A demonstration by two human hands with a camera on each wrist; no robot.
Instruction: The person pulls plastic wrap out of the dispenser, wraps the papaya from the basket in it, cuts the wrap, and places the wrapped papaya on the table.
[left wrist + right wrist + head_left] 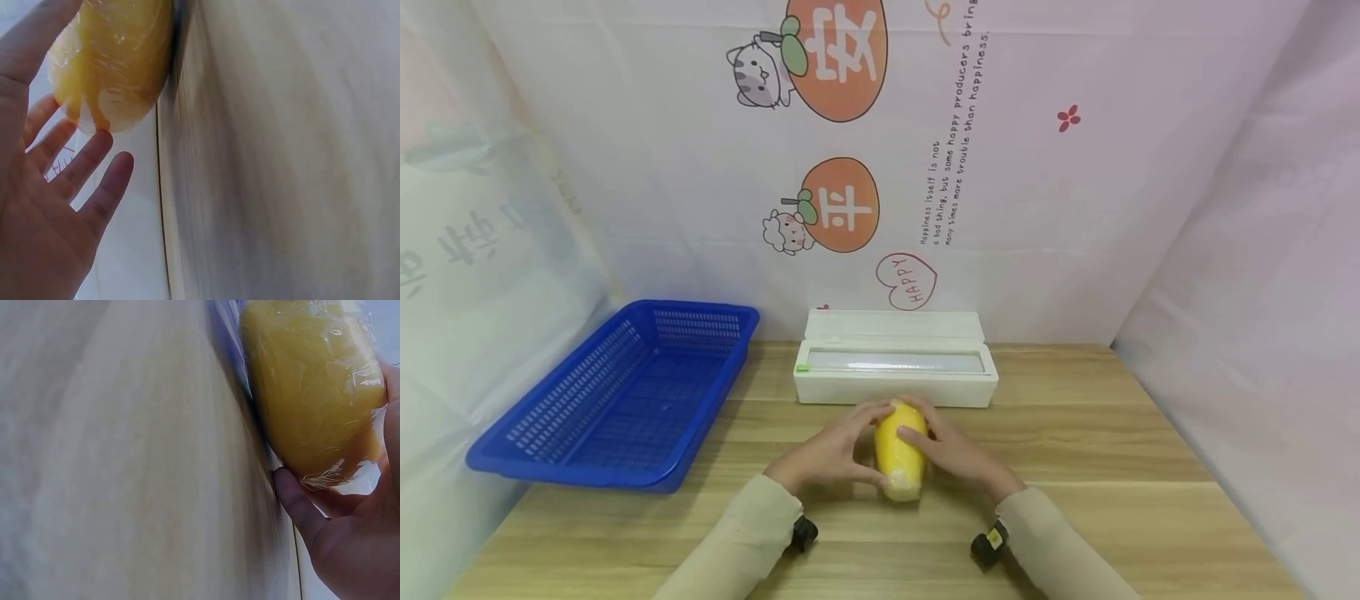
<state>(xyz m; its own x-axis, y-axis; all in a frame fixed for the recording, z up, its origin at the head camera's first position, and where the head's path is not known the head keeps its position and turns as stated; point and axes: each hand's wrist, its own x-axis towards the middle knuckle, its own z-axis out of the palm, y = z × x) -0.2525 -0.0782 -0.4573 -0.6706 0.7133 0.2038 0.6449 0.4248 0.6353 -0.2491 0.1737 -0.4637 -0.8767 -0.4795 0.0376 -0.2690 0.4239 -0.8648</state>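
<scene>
A yellow oblong thing [891, 450], fruit-like in shape and wrapped in clear cling film, is held between both hands low over the wooden table. My left hand [833, 452] spans its left side, thumb at the near end and fingertips at the far end. In the left wrist view those fingers are spread, with tips against the film. From the right, my right hand [953, 447] grips it, thumb across the top and fingers around the far side. Wrinkled film [331, 472] bunches at one end in the right wrist view.
Just behind the hands stands a white cling film dispenser [895, 390], its lid raised and a roll visible inside. A blue plastic basket [696, 433] sits at the left of the wooden table [1075, 517]. Printed white cloth [1037, 208] hangs behind and at both sides.
</scene>
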